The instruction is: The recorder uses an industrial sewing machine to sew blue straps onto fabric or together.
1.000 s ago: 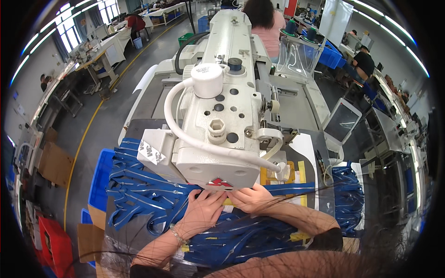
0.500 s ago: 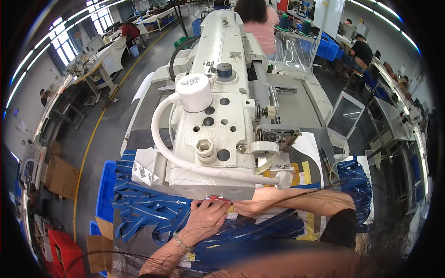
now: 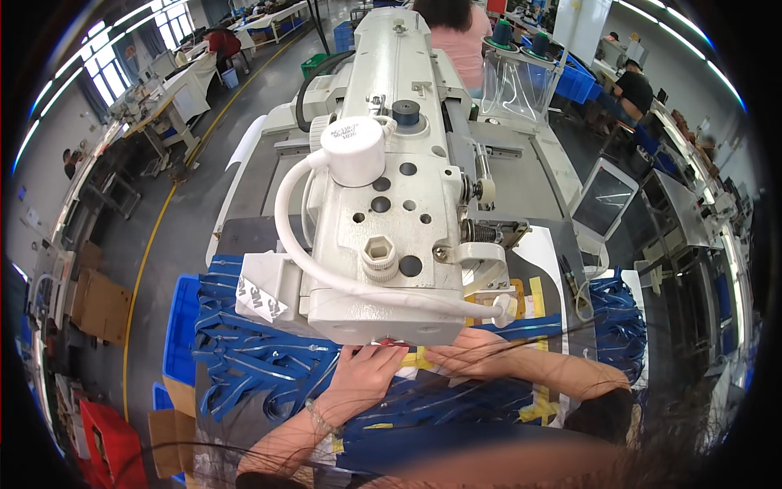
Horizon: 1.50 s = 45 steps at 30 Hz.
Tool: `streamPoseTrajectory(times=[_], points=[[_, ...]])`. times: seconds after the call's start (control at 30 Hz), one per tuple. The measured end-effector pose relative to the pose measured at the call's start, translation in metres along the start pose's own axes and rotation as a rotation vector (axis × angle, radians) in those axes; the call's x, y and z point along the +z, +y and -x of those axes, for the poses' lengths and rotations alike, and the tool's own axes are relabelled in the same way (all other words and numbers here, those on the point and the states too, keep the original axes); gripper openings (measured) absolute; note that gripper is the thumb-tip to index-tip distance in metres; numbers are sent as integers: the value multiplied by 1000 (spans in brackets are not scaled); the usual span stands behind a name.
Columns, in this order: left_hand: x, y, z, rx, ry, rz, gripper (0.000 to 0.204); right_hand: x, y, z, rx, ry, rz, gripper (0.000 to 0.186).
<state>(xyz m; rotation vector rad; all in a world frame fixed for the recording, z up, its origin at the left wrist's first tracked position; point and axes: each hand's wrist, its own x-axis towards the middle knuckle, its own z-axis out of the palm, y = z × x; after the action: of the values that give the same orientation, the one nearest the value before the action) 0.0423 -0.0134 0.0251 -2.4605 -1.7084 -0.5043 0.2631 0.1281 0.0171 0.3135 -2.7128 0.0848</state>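
Note:
My left hand (image 3: pixel 363 381) reaches under the front of a white sewing machine head (image 3: pixel 383 269). Its fingers are bent together beside a small red part (image 3: pixel 389 343); the fingertips are partly hidden, and what they press or hold does not show. To the right, my right hand (image 3: pixel 466 354) lies low with its fingers stretched leftward, next to a yellow piece (image 3: pixel 417 359) on the work surface. Blue zippers (image 3: pixel 456 401) with metallic teeth are spread in front of both hands. A thick heap of blue zippers (image 3: pixel 265 354) lies left of the machine.
Another zipper bundle (image 3: pixel 617 316) hangs at the right. Beyond it stands a tilted screen panel (image 3: pixel 605 200). Blue bins (image 3: pixel 181 330), a cardboard box (image 3: pixel 171 440) and a red container (image 3: pixel 112 444) sit at lower left. A person in pink (image 3: pixel 459 49) is behind the machine.
My right hand has drawn back slightly rightward, away from the left, uncovering the yellow piece between them. My left fingers look less curled. The whole view has shifted a little.

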Motion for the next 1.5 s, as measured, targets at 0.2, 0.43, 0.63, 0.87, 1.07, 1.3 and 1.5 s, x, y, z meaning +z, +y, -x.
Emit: streamPoseTrajectory(times=[0.2, 0.43, 0.63, 0.87, 1.07, 1.3, 1.5], points=[[9, -5, 8, -17, -44, 1, 36, 9, -3, -2, 170, 70, -103, 36], [3, 0, 1, 0, 23, 49, 33, 6, -4, 1, 192, 129, -62, 36], [1, -3, 4, 2, 2, 11, 34, 7, -4, -2, 233, 147, -103, 35], [5, -3, 4, -9, -14, 12, 36, 0, -5, -13, 229, 54, -91, 42], [4, -1, 2, 8, 34, 31, 31, 2, -7, -16, 287, -5, -108, 44], [1, -3, 0, -14, 22, 85, 30, 3, -6, -14, 317, 40, -89, 39], [1, -2, -2, -42, 12, 94, 30, 6, -6, -16, 311, 34, -63, 41]])
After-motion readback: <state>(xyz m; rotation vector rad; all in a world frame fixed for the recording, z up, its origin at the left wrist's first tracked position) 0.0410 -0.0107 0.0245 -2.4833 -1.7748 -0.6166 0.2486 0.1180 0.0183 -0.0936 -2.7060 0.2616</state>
